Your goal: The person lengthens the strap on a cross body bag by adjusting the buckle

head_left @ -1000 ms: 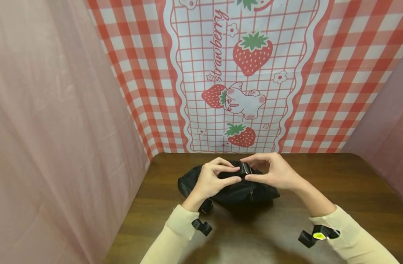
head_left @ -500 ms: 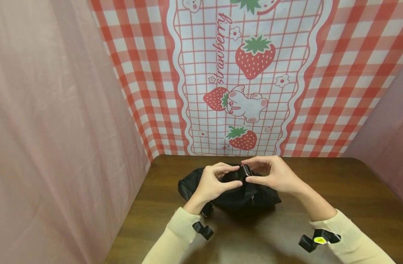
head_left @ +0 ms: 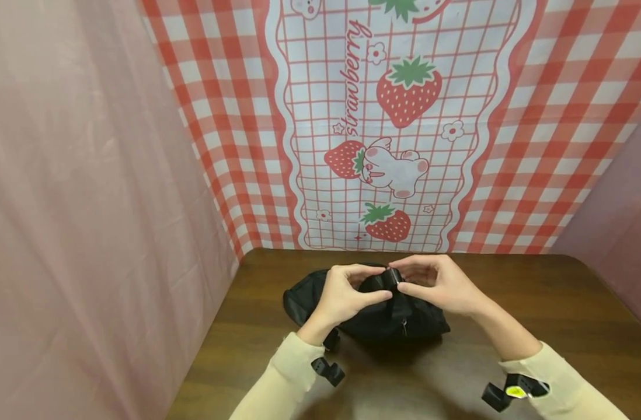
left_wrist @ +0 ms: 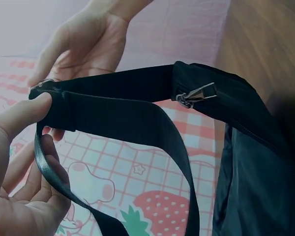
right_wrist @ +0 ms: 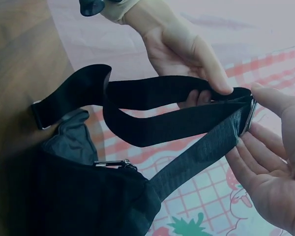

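Evidently the black zippered bag (head_left: 417,326) rests on the wooden table (head_left: 530,297) with its webbing strap (left_wrist: 113,118) raised above it, my left hand (head_left: 341,296) pinching the doubled strap and my right hand (head_left: 449,286) pinching the metal buckle (right_wrist: 250,118). I'd judge the bag light and floppy, the webbing limp and perhaps slippery, so I'd hold the stiffer buckle by its edges and pinch the strap flat just beside it.
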The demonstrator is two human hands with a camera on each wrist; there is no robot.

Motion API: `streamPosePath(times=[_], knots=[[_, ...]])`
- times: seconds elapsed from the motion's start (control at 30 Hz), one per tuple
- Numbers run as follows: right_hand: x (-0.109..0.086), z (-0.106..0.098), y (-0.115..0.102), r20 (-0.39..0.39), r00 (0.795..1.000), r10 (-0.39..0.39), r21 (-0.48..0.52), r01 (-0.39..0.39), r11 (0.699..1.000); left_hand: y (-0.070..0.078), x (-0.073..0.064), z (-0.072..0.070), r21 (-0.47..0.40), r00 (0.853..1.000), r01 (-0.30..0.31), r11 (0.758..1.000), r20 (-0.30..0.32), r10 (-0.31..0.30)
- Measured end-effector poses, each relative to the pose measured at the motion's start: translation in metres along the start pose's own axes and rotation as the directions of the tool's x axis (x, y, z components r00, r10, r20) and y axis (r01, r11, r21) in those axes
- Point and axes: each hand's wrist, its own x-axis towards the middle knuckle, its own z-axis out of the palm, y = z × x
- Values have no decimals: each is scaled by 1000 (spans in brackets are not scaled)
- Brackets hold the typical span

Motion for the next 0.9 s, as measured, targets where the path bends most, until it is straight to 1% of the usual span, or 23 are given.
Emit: streamPosePath(times=[0.03,0.13,0.23,0.33,0.4,0.53,0.6,0.63,0.77,0.83,0.9], knots=[[-1,-1,1,1,1000,-1,13,1,1000,1,0,0,-2,1000,0,1000,6,0],[-2,-2,2,5,1000,-5,40,5,999,1,1,0,-43,999,-17,999,35,19],[-2,-3,0,9,1000,-20,21,20,1000,0,3,0,-98,998,-22,995,56,28],[-1,-4,-1,6,1000,-25,-21,25,999,-1,5,1,-121,998,-14,993,53,21],[0,-4,-1,7,1000,-22,-29,22,999,0,6,2,-106,999,-14,994,42,19],[1,-4,-1,21,999,-27,-19,28,999,3,7,5,-53,999,-32,998,30,33],[1,-3,-2,19,999,-35,-34,35,999,5,7,5,-43,999,-30,999,31,31],[0,-3,-2,13,999,-37,-54,37,998,6,6,6,-44,999,-26,999,32,27],[-2,-3,-5,-49,999,9,-105,-14,994,6,6,7,-82,999,-9,997,49,13],[-3,-3,-5,-77,997,32,-106,-40,994,5,5,8,-92,997,-10,996,72,17],[-4,-3,-5,-91,995,35,-97,-44,994,4,6,9,-106,995,-13,994,97,23]])
